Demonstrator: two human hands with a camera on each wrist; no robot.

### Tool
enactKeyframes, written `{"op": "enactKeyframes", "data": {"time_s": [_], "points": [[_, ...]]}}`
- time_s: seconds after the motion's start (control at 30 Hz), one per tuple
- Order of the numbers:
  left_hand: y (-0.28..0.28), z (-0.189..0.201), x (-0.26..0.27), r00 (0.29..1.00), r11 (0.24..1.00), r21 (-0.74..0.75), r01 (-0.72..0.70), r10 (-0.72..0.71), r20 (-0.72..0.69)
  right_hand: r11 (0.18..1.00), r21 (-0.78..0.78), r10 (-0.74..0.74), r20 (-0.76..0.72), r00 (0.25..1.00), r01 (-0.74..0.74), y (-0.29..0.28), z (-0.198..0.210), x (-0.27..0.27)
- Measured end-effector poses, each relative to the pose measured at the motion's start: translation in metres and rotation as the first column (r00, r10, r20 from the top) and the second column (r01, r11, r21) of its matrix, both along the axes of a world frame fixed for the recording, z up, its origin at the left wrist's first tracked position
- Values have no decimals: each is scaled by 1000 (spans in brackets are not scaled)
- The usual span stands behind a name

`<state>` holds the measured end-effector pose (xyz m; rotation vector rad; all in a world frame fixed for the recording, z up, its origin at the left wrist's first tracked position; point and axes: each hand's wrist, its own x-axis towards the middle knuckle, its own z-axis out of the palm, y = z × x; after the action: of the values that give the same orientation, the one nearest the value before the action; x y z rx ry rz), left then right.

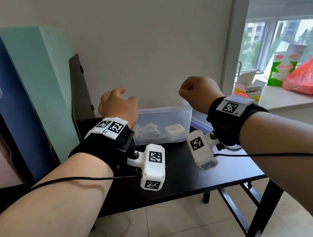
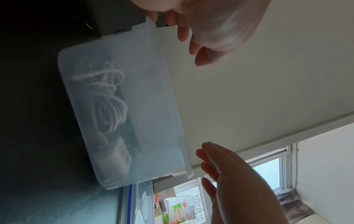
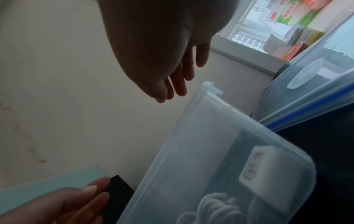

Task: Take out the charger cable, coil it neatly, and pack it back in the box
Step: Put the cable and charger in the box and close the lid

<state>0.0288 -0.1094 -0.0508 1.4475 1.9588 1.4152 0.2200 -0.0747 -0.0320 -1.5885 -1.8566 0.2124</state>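
Black table (image 1: 182, 176): I see it bearing the translucent box (image 1: 163, 117), which stands open at the far edge near the wall. A clear lid (image 1: 200, 120) with a blue seal lies just beside the box on my right. Left hand (image 1: 118, 106) and right hand (image 1: 199, 92): I hold both raised above the box rim, one over each end, apart from the plastic. In the wrist views the fingers (image 2: 184, 32) of each hand hang relaxed and loosely extended, gripping nothing. Charger cable (image 2: 111, 106): a white bundle lying on the box floor, below and between my fingertips, untouched. Charger block (image 3: 262, 171): white, beside the bundle, toward the right end.
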Motion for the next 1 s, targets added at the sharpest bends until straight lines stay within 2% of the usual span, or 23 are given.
{"op": "enactKeyframes", "data": {"time_s": [0.13,0.23,0.4,0.57,0.77,1.0], "points": [[-5,4,19,1000,1000,19,6,-5,-22,995,52,-81,-70,994,85,-5,-9,25],[-6,3,33,998,999,2,40,-40,-54,988,17,-154,-72,985,156,-6,-24,49],[-9,-3,57,991,991,-22,131,-132,-23,923,-224,-280,165,946,312,-6,-74,87],[-10,-5,75,987,988,-23,150,-151,-48,875,-321,-229,384,894,362,-10,-97,102],[-10,-7,86,983,993,-55,104,-111,-148,885,-331,-169,423,890,326,-6,-103,106],[-13,-11,92,970,991,-75,115,-128,-209,913,-281,-85,576,813,295,-8,-89,102]]}}
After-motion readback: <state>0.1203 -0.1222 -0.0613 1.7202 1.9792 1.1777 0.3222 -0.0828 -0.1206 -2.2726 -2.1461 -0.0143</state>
